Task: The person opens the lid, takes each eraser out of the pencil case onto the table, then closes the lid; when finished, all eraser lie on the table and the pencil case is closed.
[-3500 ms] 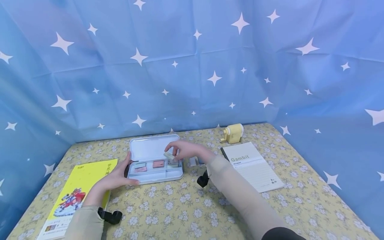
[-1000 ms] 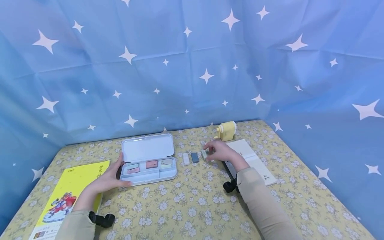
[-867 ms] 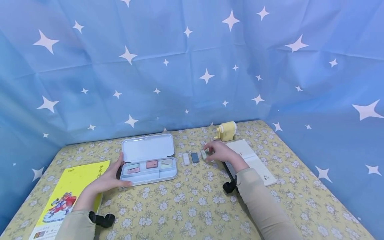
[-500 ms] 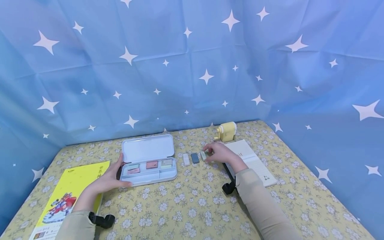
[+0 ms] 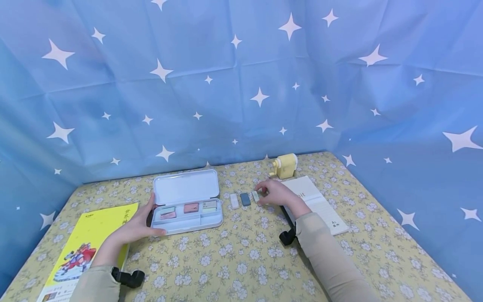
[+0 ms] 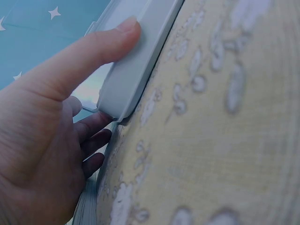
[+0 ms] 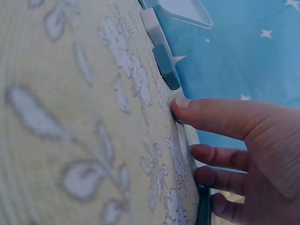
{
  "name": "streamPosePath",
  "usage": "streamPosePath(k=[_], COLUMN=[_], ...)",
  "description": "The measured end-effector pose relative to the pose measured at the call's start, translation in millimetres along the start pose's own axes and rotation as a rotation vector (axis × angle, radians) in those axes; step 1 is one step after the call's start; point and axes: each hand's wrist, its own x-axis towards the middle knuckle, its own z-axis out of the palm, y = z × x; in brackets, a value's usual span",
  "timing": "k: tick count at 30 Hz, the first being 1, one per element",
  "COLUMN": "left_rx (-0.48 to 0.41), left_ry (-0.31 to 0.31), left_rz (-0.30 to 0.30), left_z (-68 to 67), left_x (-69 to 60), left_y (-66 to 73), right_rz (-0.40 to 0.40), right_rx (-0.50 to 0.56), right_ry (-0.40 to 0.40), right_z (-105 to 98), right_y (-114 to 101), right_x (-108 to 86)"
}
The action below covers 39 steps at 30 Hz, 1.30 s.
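Observation:
My left hand [image 5: 136, 224] grips the left end of an open white pencil case [image 5: 181, 226], thumb on its front wall and fingers round the side. The thumb on the case wall shows close up in the left wrist view. Inside the case lie several erasers, among them a pink eraser [image 5: 190, 206] and a pale eraser [image 5: 209, 204] at the right. My right hand [image 5: 277, 193] pinches a pale green eraser [image 5: 255, 196] down on the cloth. Left of it, in a row, lie a dark blue eraser [image 5: 245, 199] and a white eraser [image 5: 234, 201]. In the right wrist view the thumb mostly hides the pinched eraser.
A notebook [image 5: 320, 205] lies partly under the right forearm. Behind it stands a yellow pencil sharpener [image 5: 285, 166] with a crank. A yellow book [image 5: 99, 224] lies under the left forearm. A blue star-printed curtain [image 5: 234, 100] hangs behind the flowered tablecloth [image 5: 226, 268].
Over the past few seconds my right hand has carried the pale green eraser from above the case to the right end of the row. In the last second both hands have stayed nearly still.

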Motion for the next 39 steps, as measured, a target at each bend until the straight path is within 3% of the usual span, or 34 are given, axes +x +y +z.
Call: streamPosePath(k=[13,22,30,39], left_rx=[0.005,0.009,-0.001,0.024], left_ry=[0.000,0.002,-0.005,0.006], left_rz=[0.006,-0.003,0.005,-0.010], left_z=[2.5,1.7,1.4,0.4], left_x=[-0.6,-0.3,0.1,-0.3], left_y=[-3.5,-4.3,-1.8,0.7], right_rz=[0.016,-0.040,-0.129,-0.295], right_rx=[0.054,0.031,0.000,-0.090], right_ry=[-0.009,0.003,-0.077,-0.250], right_z=[-2.6,-12.3,-9.1,1.4], right_y=[-2.0,-25.1,-58.8,-94.5], right_x=[-2.5,-2.2,18.5,49.5])
